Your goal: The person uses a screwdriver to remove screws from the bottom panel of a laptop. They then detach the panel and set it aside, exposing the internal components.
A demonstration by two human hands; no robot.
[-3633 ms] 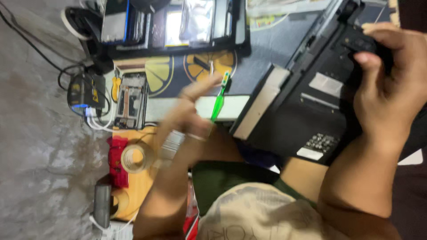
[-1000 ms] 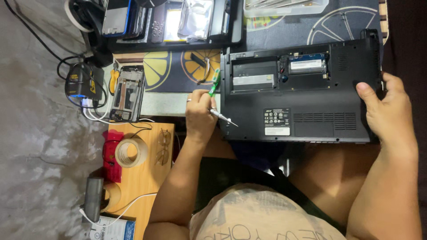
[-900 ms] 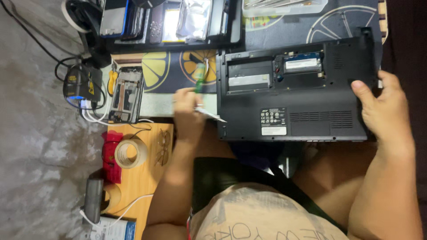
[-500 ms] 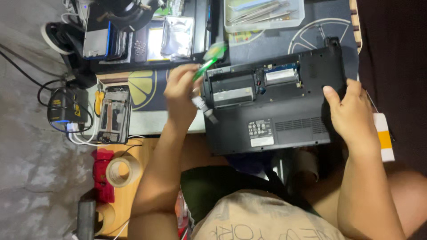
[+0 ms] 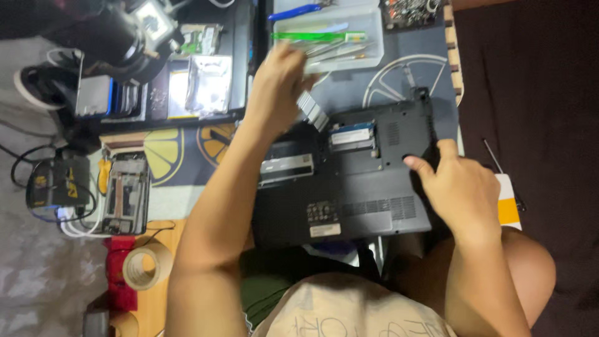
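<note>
The laptop (image 5: 349, 181) lies upside down across the person's lap, its underside facing up with the service cover off, so that a memory module (image 5: 352, 135) and a drive bay (image 5: 287, 170) are exposed. Compared with half a second ago, the left hand (image 5: 277, 93) has left the laptop's edge and moved up to the clear plastic tool tray (image 5: 374, 37) at the top of the surface, where a green-handled screwdriver (image 5: 318, 36) now lies among other slim tools; the hand no longer grips that screwdriver. Its fingers are curled, and a small ribbed grey part (image 5: 312, 109) shows just below them; whether they pinch it cannot be told because of blur. The right hand (image 5: 458, 190) has stayed on the laptop's right side, fingers spread and pressing the case flat. By judgement, one tool has been put down and the open bays remain unattended. A tape roll (image 5: 146, 265) and a dismantled drive caddy (image 5: 125, 193) lie well to the left.
</note>
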